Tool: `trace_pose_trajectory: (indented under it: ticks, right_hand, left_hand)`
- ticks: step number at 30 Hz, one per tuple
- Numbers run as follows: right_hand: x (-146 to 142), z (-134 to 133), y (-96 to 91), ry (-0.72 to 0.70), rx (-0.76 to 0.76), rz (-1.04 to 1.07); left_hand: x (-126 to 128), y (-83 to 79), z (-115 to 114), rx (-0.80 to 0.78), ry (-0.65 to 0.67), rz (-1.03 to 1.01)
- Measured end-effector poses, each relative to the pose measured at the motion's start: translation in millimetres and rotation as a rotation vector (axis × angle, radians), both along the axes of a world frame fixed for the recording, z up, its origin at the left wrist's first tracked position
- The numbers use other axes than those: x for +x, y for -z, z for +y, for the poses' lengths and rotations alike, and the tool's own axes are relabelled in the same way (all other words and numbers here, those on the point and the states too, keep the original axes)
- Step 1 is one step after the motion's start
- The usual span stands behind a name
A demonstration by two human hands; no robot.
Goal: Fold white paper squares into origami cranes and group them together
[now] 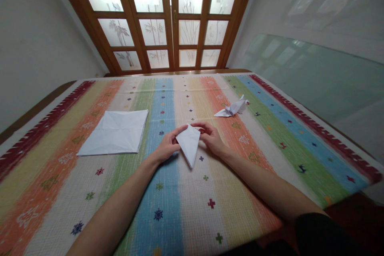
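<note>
A white paper folded into a narrow kite shape lies on the striped tablecloth, its point toward me. My left hand pinches its upper left edge with thumb and fingers. My right hand pinches the upper right corner, fingers curled onto the paper. Both hands rest on the cloth at the table's middle.
A stack of creased white square sheets lies to the left. A finished folded paper bird sits at the back right. Wooden doors with frosted panes stand behind the table; a glass panel leans on the right wall.
</note>
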State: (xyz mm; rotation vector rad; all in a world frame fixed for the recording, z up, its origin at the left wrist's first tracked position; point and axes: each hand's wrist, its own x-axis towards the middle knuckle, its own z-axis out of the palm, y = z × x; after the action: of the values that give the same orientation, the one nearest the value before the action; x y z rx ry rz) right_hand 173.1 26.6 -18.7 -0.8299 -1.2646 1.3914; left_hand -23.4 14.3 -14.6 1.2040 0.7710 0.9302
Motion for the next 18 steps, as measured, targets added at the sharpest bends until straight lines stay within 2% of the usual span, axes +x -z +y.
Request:
trace_pose_trajectory:
  ticks: [4,8,18]
  right_hand:
    - [1,0,-1.2,-0.037,-0.076,0.067]
    - [2,1,-1.3,-0.081,-0.090,0.085]
    - [2,4,9.4,-0.039,-0.125,0.069]
  left_hand:
    - [-1,3.7,2,-0.040,-0.023,-0.031]
    - [-2,5.4,3,-0.040,-0.062,-0.056]
    - [-1,3.3,1,-0.083,-0.043,-0.044]
